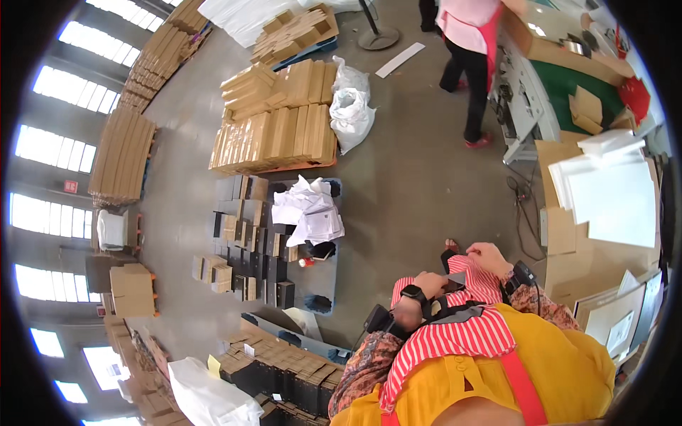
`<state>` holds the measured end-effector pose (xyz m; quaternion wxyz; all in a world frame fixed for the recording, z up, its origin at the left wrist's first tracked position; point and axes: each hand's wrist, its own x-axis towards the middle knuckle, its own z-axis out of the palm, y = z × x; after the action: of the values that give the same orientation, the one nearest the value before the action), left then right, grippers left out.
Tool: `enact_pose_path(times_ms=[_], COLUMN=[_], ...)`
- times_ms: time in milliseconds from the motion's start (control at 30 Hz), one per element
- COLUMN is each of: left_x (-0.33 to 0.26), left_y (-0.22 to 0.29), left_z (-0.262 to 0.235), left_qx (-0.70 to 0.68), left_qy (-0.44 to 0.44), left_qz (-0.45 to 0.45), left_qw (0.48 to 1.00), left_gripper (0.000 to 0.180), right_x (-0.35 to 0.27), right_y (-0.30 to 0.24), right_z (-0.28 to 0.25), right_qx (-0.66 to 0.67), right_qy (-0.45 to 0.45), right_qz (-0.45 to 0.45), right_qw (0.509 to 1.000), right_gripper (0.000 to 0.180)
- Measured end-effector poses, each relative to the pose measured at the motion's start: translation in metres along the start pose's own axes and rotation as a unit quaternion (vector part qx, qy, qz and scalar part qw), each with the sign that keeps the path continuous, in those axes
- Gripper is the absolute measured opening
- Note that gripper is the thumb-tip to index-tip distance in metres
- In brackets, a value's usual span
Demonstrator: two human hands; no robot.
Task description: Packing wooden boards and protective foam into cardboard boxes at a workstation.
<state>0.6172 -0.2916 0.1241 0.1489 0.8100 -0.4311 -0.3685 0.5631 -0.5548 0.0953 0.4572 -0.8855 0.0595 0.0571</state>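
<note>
Dark flat piece (455, 273), small and black, sits between my two hands just in front of my chest, low and right of centre in the head view. My left hand (431, 282) curls its fingers onto the near left end of it, a black watch (413, 293) on that wrist. My right hand (489, 254) pinches the far right end, fingers bent together over the edge. Both forearms wear red and white striped sleeves (455, 334) over a yellow apron (561, 369). To the left on the grey floor stands a pallet of small dark boxes (256, 263) with white papers (309, 209) heaped on it. Farther off lie stacks of flat brown cardboard (277, 131). Far right, another person (472, 42) in a pink top stands beside a worktable (568, 78).
</note>
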Motion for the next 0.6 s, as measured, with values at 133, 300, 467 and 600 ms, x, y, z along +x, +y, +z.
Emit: enact_pose_path(times_ms=[133, 300, 467, 600], left_x=[-0.01, -0.026, -0.056, -0.082], left_y=[-0.033, -0.099, -0.191, -0.261], left_z=[-0.049, -0.092, -0.153, -0.233], left_qx=[-0.112, -0.239, -0.364, -0.487], left_qy=[0.057, 0.205, 0.271, 0.33], left_qz=[-0.067, -0.062, -0.124, -0.234], left_qw=[0.99, 0.947, 0.883, 0.774], left_gripper=[0.024, 0.022, 0.021, 0.023], right_x=[0.098, 0.227, 0.35, 0.421], right_y=[-0.023, -0.049, -0.03, 0.004], right_z=[-0.002, 0.028, 0.095, 0.129], right_qx=[-0.017, -0.054, -0.108, -0.093], right_qy=[-0.08, -0.209, -0.268, -0.251], right_qz=[0.005, -0.006, -0.031, 0.086], right_qw=[0.997, 0.976, 0.957, 0.96], right_gripper=[0.023, 0.023, 0.022, 0.02])
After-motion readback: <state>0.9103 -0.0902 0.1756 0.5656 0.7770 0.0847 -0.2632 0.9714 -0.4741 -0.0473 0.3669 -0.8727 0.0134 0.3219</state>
